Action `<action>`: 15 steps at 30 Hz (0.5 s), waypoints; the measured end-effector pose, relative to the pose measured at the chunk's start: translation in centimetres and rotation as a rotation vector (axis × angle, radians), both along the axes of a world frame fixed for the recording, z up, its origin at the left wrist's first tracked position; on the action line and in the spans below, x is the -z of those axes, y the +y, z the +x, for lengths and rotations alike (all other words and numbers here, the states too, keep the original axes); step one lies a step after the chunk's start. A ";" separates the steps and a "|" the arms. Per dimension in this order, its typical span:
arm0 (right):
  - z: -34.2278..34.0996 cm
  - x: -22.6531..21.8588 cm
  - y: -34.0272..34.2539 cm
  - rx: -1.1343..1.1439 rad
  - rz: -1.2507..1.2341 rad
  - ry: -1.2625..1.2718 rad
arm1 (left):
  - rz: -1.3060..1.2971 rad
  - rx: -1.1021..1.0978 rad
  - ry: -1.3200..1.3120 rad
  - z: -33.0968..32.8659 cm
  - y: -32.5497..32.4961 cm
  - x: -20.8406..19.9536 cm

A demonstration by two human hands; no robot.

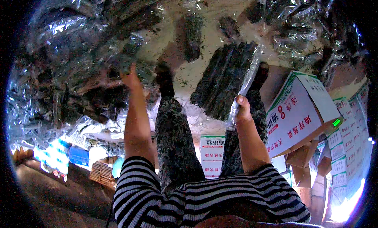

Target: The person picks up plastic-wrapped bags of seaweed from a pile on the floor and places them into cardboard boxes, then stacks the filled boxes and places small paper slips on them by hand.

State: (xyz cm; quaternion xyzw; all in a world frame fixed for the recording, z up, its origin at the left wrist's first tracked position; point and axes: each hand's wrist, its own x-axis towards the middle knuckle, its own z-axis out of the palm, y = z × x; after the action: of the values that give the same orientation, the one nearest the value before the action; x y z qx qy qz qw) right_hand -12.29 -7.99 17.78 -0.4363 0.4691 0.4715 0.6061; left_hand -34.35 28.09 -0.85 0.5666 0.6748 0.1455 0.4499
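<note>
Gripping clear plastic film [252, 72] in right hand [242, 110]; holding left hand [134, 79] out at a dark wrapped heap [78, 62].
Head view: holding right fingers closed round the lower end of the film, laying thumb on top; noting film running away past the fingers, along the right edge of a dark bundle [222, 80]; cannot tell whether touching it. Showing left fingers as a blur; cannot tell whether open, closed or in contact. Observing film as narrow, long, glossy and crinkled; bundle as roughly rectangular, ridged, lying flat on a pale, dark-flecked floor [193, 76]; heap as glinting with creased plastic. Finding a white flat-sided carton [295, 110], green-edged with red print, standing to the right.
</note>
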 end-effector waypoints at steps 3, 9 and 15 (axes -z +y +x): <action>-0.1 0.7 -1.4 -0.009 0.124 0.078 | -0.630 -0.295 -0.074 -0.6 3.4 1.1; -1.5 1.8 -3.0 -0.021 0.048 -0.035 | -0.576 -0.187 0.095 -0.3 2.8 3.5; 1.4 0.8 -2.2 -0.016 0.133 -0.103 | -0.449 0.578 0.205 8.0 -2.6 -1.1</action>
State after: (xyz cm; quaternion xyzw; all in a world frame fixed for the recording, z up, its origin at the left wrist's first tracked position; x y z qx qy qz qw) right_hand -10.87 -10.22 17.03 -0.4226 0.4013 0.4832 0.6533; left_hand -26.33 25.44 0.23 0.6326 0.5436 -0.1966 0.5154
